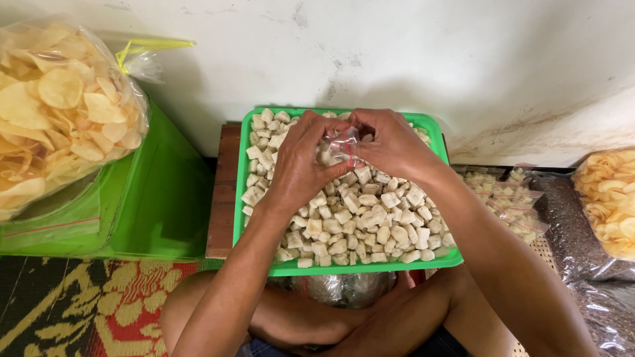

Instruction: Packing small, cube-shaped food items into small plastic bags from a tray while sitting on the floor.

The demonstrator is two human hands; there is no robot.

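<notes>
Left hand point(301, 162) and right hand point(390, 145) together above the far half of a green plastic tray point(239, 198), fingers of both pinched shut on one small clear zip bag point(342, 147) between them. Bag upright, crumpled, with a thin red line near its mouth and a few pale pieces inside. Thumbs and fingertips pressed at the bag's top edge; knuckles nearly touching.

Below the hands, a heap of pale cube-shaped snack pieces point(360, 221), filling the tray almost to its rim. Tray set on a dark wooden board point(221, 198), against a white wall point(397, 53).

Left of the tray, a green box point(155, 205) with a large clear bag of round yellow chips point(59, 112) on top, tied with a yellow strip. Right of the tray, a pile of small filled zip bags point(506, 201), a bag of dark grains point(572, 231) and another bag of chips point(612, 198). Patterned mat point(73, 311) at lower left, bare crossed legs beneath the tray.
</notes>
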